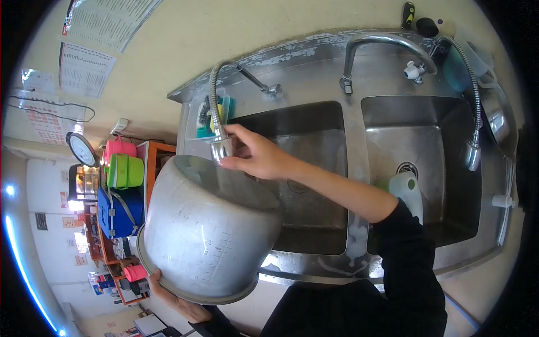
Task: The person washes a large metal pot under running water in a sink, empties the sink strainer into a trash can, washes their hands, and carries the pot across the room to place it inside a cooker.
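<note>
My right hand [258, 154] is closed around the metal head of the flexible faucet [220, 147], above the edge of the left basin [314, 146]. A large dented metal pot [208, 230] is tilted on its side over the left part of that basin and the counter's front edge. At the pot's rim, low in the view, my left hand [174, 297] grips it, with part of the fingers hidden behind the rim. A plastic tray [196, 126] with a sponge and scrubber stands beside the faucet hose.
The right basin [443, 185] holds a white and green bottle [408, 194]. Behind the basins stand a curved tap [387, 39] and a second hose faucet [473, 154]. Metal bowls [497, 118] lean at the far right. Coloured containers [124, 171] sit on a shelf at left.
</note>
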`<state>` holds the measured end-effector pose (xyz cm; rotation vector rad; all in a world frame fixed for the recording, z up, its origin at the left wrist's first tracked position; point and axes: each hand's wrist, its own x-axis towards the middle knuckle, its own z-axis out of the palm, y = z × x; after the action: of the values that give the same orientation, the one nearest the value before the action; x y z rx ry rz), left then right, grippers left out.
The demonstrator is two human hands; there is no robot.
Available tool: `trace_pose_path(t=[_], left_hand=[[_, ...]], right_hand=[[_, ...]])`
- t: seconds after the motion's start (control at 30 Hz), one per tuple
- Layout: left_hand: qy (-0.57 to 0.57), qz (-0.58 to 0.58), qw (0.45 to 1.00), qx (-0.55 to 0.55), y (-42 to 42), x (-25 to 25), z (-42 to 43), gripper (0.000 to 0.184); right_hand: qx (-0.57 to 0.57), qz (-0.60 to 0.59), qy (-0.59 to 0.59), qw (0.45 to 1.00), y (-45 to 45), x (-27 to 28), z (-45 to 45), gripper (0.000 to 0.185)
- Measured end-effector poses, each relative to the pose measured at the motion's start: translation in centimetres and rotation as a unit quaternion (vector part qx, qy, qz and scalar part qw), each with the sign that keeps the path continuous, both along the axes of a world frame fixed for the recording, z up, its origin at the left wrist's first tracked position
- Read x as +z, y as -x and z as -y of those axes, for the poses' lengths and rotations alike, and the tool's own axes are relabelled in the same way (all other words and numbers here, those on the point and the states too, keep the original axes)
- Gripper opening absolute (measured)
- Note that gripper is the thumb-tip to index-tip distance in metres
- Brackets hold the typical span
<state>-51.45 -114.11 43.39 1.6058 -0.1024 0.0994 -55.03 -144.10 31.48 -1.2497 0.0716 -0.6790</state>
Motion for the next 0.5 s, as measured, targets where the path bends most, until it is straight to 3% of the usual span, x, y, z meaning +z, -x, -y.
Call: trace_pose_path(t=[0.03, 0.1, 0.17, 0.23, 0.3, 0.33, 0.37, 0.4, 0.43, 0.47, 0.5], left_hand=[[0.009, -0.006, 1.000, -0.002, 0.1, 0.1, 0.1, 0.046], [0.210, -0.179, 0.961, -0.026, -0.7, 1.6, 0.6, 0.047], [0.067, -0.065, 0.995, 0.042, 0.6, 0.9, 1.7, 0.050], [0.082, -0.079, 0.993, 0.038, 0.4, 0.8, 1.3, 0.052], [0.260, -0.217, 0.940, -0.042, -1.7, 1.1, -0.6, 0.052], [0.220, -0.197, 0.955, -0.035, -1.6, 0.9, -1.2, 0.050], [0.182, -0.176, 0.967, -0.027, -1.0, 0.6, -1.3, 0.048], [0.116, -0.117, 0.985, -0.044, -0.3, 0.3, -1.4, 0.047], [0.052, -0.056, 0.996, -0.054, 0.4, 0.0, -1.5, 0.045], [-0.040, 0.044, 0.994, -0.087, 1.4, -0.6, -1.5, 0.043], [-0.130, 0.144, 0.974, -0.116, 2.0, -1.0, -1.4, 0.042]], right_hand=[[-0.004, 0.009, -0.007, 1.000, 0.9, -0.5, -0.2, 0.052], [0.076, -0.057, -0.148, 0.984, 1.8, -3.0, -2.0, 0.046], [0.136, -0.095, -0.252, 0.954, 0.8, -5.6, -3.0, 0.040], [0.170, -0.101, -0.329, 0.923, -0.8, -7.7, -3.6, 0.035], [0.178, -0.134, -0.379, 0.898, -2.4, -7.2, -2.1, 0.029], [0.181, -0.150, -0.402, 0.885, -3.3, -6.8, -0.8, 0.026], [-0.007, -0.162, -0.117, 0.980, -5.0, -8.8, 1.5, 0.027], [-0.195, -0.151, 0.180, 0.952, -6.8, -11.3, 4.1, 0.029], [-0.416, -0.210, 0.259, 0.846, -7.5, -12.2, 6.1, 0.033], [-0.505, -0.238, 0.317, 0.767, -6.3, -10.9, 8.5, 0.029], [-0.496, -0.244, 0.329, 0.765, -6.5, -12.1, 11.2, 0.026]])
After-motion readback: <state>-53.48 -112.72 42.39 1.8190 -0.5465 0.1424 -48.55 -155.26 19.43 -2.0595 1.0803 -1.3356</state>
